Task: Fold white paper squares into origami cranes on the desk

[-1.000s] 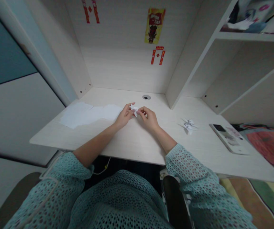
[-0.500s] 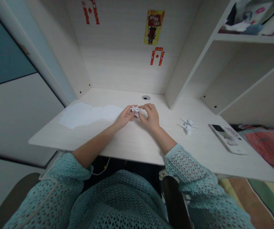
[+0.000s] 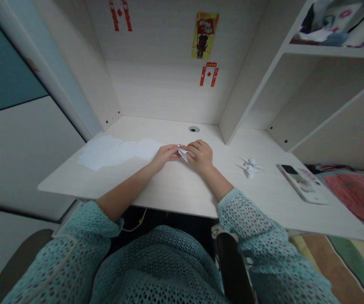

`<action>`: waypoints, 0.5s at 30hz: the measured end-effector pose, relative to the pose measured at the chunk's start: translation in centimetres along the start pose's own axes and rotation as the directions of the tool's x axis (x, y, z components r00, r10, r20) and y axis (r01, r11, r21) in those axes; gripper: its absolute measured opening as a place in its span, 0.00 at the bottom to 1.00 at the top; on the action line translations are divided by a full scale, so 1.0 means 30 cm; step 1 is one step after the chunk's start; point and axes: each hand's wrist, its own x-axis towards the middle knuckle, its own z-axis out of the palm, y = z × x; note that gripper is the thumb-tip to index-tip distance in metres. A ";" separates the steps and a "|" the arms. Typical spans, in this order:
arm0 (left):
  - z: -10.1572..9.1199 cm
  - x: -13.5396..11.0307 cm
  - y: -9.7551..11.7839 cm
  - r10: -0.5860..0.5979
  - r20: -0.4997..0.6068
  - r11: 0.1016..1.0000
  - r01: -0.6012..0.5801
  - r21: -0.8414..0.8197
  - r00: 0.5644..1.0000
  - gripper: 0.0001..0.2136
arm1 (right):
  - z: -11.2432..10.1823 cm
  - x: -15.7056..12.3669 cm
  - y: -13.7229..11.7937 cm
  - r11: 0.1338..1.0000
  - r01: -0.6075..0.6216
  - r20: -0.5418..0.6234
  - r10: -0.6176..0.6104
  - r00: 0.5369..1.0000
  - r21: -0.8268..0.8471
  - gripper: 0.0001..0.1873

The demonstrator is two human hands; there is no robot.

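Between both hands, just above the white desk (image 3: 182, 192), is a small folded white paper (image 3: 183, 154). My left hand (image 3: 167, 154) grips it from the left, fingers closed and pressed together. From the other side my right hand (image 3: 200, 153), with a ring on one finger, pinches the same paper. One pointed flap tilts down toward me, while the rest of the folds are hidden by fingers. Off to the right lie several folded paper pieces (image 3: 249, 167) with thin points, probably bunched together. White paper sheets (image 3: 106, 153) are spread flat on the left part of the desk.
A phone (image 3: 302, 184) lies on the desk's right side. A round cable hole (image 3: 194, 129) sits near the back panel. An upright divider (image 3: 243, 84) stands at the right. A red cloth (image 3: 356, 198) is beyond the desk, and a chair armrest (image 3: 232, 266) is below the front edge.
The folded paper has turned from an open, spread shape to a narrow flap pointing down. My fingers have closed nearer together around it. The other things stay in place.
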 end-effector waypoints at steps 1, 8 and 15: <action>0.001 -0.001 0.000 -0.003 0.012 1.000 0.003 -0.015 1.000 0.18 | 0.001 -0.001 -0.001 1.000 -0.002 -0.008 0.002 1.000 -0.009 0.11; 0.011 -0.008 0.004 0.016 0.061 0.992 -0.009 -0.126 0.998 0.17 | 0.013 -0.005 -0.005 1.000 -0.021 -0.059 0.020 0.998 -0.022 0.10; 0.029 -0.023 0.022 0.040 0.077 0.999 -0.039 -0.017 0.996 0.20 | 0.009 -0.001 -0.004 0.998 -0.057 -0.060 0.058 0.996 0.020 0.11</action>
